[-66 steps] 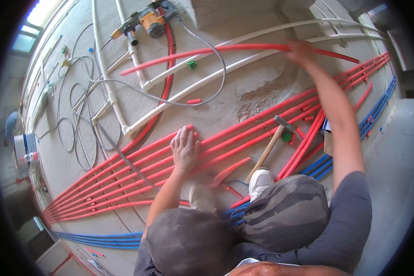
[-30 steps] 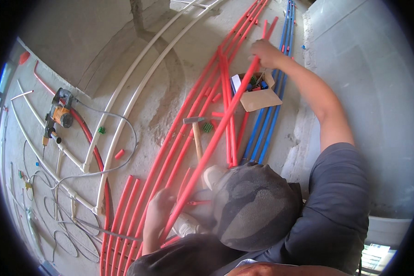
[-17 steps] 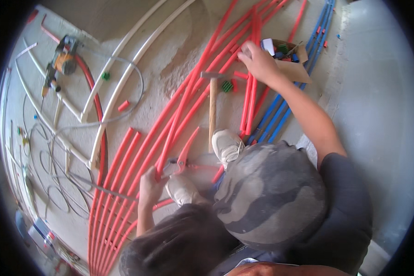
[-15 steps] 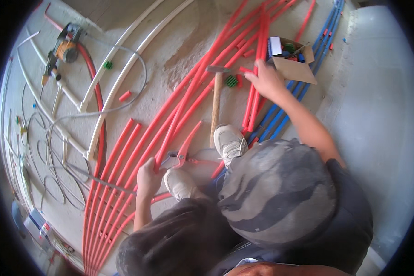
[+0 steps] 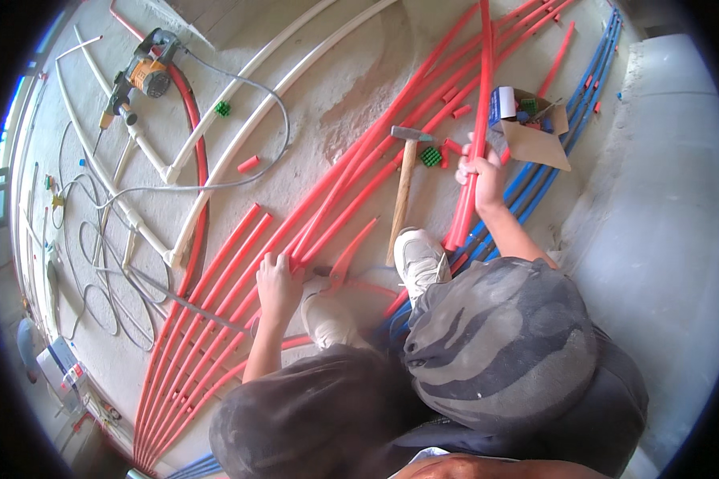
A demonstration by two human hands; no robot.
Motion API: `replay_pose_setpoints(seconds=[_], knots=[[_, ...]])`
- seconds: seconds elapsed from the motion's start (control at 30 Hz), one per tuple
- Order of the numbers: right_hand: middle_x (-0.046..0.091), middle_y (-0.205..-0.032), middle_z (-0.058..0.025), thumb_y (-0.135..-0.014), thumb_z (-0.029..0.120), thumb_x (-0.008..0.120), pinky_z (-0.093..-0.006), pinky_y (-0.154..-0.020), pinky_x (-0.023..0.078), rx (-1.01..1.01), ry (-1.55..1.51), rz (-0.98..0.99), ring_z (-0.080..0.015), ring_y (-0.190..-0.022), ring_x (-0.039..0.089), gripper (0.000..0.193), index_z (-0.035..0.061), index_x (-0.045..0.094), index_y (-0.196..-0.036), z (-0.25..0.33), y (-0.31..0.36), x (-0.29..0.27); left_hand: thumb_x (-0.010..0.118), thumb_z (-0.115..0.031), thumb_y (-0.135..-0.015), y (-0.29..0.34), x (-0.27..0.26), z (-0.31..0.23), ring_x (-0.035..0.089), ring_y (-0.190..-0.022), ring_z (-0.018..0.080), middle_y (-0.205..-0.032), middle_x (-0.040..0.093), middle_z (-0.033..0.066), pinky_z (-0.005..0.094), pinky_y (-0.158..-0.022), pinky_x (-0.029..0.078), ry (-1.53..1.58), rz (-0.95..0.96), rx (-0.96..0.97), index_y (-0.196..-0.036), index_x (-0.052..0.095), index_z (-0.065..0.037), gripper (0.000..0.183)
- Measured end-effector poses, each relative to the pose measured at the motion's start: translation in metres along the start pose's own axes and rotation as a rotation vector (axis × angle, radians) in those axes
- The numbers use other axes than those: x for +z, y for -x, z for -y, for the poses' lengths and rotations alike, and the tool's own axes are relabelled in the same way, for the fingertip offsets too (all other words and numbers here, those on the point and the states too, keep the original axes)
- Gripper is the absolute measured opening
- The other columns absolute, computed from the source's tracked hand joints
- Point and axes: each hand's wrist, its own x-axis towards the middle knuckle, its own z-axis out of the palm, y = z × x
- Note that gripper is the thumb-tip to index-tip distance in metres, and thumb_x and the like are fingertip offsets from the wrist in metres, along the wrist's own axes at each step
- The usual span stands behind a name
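Nearest the camera are the person's bent knees in dark and camouflage trousers, with two pale shoes (image 5: 420, 259) planted on the concrete floor (image 5: 351, 96) just beyond them. The left hand (image 5: 278, 281) rests palm down on the band of red pipes (image 5: 216, 319) that sweeps from the near left up toward the far right; its fingers lie flat and spread across the pipes, closed around nothing that can be seen. Just to its right a pair of red-handled cutters (image 5: 345, 259) lies on the pipes beside the left shoe.

Further out on the right, the right hand (image 5: 481, 172) is wrapped tight around a loose red pipe (image 5: 473, 144), which stands steeply away from the person and runs toward the far edge; its near end comes down beside the blue pipes (image 5: 551, 152) that run along the right. Left of that hand a wooden-handled hammer (image 5: 402, 195) lies on the red pipes, head pointing far, with a small green clip (image 5: 431, 156) just beside its head. Just beyond the hand sits an open cardboard box (image 5: 531, 128) of small fittings.

Farther off on the left, white pipes (image 5: 240, 104) curve over the floor, short red offcuts lie scattered, and an orange power drill (image 5: 144, 76) with a grey cable lies at the far left.
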Motion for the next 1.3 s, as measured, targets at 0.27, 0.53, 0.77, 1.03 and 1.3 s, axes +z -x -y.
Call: replay_pose_setpoints(seconds=[0.27, 0.53, 0.77, 1.03, 1.3], knots=[[0.07, -0.118, -0.0097, -0.093, -0.005, 0.07, -0.0454, -0.113, 0.054, 0.471, -0.337, 0.607, -0.0254, -0.112, 0.069, 0.05, 0.0057, 0.062, -0.142, -0.014, 0.028, 0.122, 0.088, -0.027, -0.095, -0.003, -0.056, -0.08, 0.065, -0.128, 0.0281, -0.14, 0.063, 0.0152, 0.0435, -0.106, 0.055, 1.054, 0.256, -0.034, -0.148, 0.063, -0.002, 0.064], [0.068, -0.137, -0.0122, -0.11, 0.004, 0.065, -0.0477, -0.113, 0.058, 0.588, -0.223, 0.464, -0.0276, -0.126, 0.069, 0.032, 0.0085, 0.061, -0.141, -0.042, 0.061, 0.171, 0.074, -0.015, -0.104, -0.014, -0.028, -0.091, 0.064, -0.078, 0.0119, -0.095, 0.068, 0.0027, 0.0309, -0.069, 0.053, 1.27, 0.115, -0.188, -0.127, 0.066, 0.001, 0.029], [0.061, -0.09, -0.0019, -0.112, 0.01, 0.065, -0.0393, -0.077, 0.056, 0.364, -0.209, 0.43, -0.0162, -0.077, 0.059, 0.011, 0.0125, 0.065, -0.122, -0.037, 0.028, 0.111, 0.074, -0.013, -0.101, -0.007, -0.004, -0.061, 0.065, -0.073, 0.0154, -0.085, 0.067, 0.0094, 0.0348, -0.067, 0.054, 0.876, 0.024, -0.133, -0.113, 0.069, 0.002, 0.019], [0.063, -0.099, 0.001, -0.114, 0.035, 0.065, -0.0329, -0.078, 0.051, 0.42, -0.235, 0.509, -0.0125, -0.083, 0.06, 0.019, 0.0156, 0.066, -0.112, -0.042, 0.032, 0.132, 0.08, -0.019, -0.092, -0.011, 0.016, -0.075, 0.068, -0.101, 0.0432, -0.106, 0.071, 0.0238, 0.05, -0.09, 0.056, 0.446, -0.086, 0.261, -0.12, 0.071, 0.0, 0.035], [0.075, -0.103, 0.0016, -0.108, 0.03, 0.077, -0.0312, -0.078, 0.056, 0.712, -0.063, 0.53, -0.0118, -0.085, 0.07, 0.017, 0.0152, 0.074, -0.115, -0.078, 0.017, 0.142, 0.075, -0.005, -0.089, -0.007, -0.002, -0.06, 0.066, -0.092, 0.0387, -0.101, 0.065, 0.0203, 0.0474, -0.083, 0.055, 0.61, -0.345, -0.115, -0.095, 0.066, 0.001, 0.012]])
